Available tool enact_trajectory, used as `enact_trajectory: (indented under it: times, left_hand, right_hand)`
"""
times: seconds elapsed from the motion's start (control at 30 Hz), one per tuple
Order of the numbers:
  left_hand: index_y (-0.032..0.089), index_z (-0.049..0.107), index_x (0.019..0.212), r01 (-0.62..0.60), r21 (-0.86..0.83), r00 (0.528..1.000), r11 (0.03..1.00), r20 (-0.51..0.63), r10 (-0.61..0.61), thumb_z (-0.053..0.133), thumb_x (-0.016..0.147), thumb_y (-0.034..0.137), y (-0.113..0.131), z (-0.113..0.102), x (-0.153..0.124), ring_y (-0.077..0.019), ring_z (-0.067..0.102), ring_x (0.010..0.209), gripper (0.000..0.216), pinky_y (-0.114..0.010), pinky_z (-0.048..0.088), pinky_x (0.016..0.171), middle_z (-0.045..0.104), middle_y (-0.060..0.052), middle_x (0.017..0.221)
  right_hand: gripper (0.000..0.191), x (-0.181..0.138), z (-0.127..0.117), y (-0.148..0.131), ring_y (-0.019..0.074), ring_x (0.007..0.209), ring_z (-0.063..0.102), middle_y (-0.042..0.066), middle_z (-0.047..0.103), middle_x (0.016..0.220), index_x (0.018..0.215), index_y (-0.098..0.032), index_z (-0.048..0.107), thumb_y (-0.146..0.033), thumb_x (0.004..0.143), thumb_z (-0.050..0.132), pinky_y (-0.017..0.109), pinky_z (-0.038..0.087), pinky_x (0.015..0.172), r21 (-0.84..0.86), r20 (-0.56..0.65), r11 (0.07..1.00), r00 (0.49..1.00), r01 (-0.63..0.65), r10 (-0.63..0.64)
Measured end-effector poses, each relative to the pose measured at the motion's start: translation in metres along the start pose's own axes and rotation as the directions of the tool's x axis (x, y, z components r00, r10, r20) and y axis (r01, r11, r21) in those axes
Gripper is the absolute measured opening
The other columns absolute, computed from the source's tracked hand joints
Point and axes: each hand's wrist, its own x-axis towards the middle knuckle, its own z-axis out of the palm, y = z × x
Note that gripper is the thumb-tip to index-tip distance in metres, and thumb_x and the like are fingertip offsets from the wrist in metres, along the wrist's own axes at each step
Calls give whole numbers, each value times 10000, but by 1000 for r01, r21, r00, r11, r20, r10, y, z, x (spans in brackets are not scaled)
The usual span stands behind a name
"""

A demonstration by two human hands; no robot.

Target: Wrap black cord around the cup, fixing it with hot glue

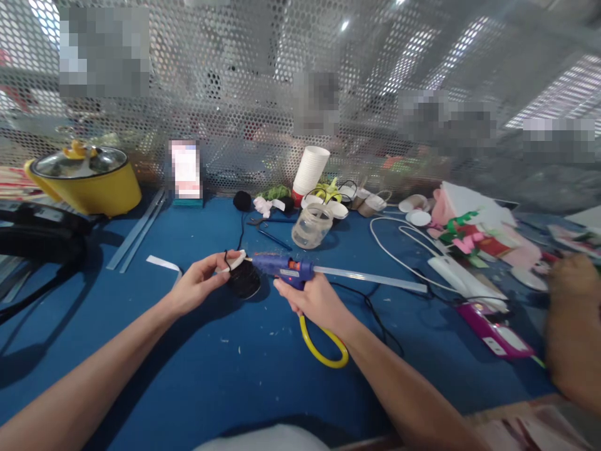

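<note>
My right hand (315, 299) is wrapped round the grip of a blue hot glue gun (284, 268), with a clear glue stick (370, 278) sticking out behind it to the right. The gun's nozzle points left at a small white strip (233, 261) that my left hand (200, 283) pinches between thumb and fingers. A thin black cord loops over that strip. Just below the strip, a black round pom-pom-like piece (244, 282) rests on the blue table (141, 351). A yellow loop (323, 347) lies under my right wrist.
A clear jar (312, 227), a stack of white cups (310, 170) and craft scraps stand at the back. A yellow pot (84, 175) is far left, white cable and a purple device (493, 329) to the right. Another person's hand (573, 313) is at the right edge.
</note>
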Motion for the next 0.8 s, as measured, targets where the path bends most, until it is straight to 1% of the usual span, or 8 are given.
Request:
enact_trajectory:
  times: [0.17,0.5,0.63,0.8]
  left_hand:
    - [160,477,670,5,-1,1000,1000,-12,-5,575,734,285,0,0,0,-275,381,1192,171,-428,231,986,526,-151,1194]
    - [163,467,670,-1,-16,1000,1000,10,1,571,739,283,-1,0,0,-269,372,1198,173,-434,214,992,524,-143,1196]
    - [164,468,670,-4,-28,1000,1000,7,4,571,739,281,-1,0,0,-268,382,1190,170,-440,217,989,523,-140,1199]
    - [165,472,664,-3,-30,1000,1000,4,3,575,733,284,0,0,0,-269,389,1185,172,-437,224,986,528,-140,1193]
  right_hand:
    - [232,5,0,3,67,318,424,-57,431,376,579,-163,483,-342,728,490,187,378,367,17,-12,1000,1000,8,-8]
    - [231,10,0,3,68,301,421,-59,427,366,571,-162,483,-342,716,491,186,374,345,14,-30,1000,1000,-6,7]
    - [236,11,0,4,67,301,422,-57,431,371,571,-161,488,-347,715,490,186,379,348,13,-30,1000,1000,8,-8]
    - [234,11,0,4,65,298,417,-58,430,364,558,-163,481,-338,713,492,184,377,348,11,-30,1000,1000,-4,4]
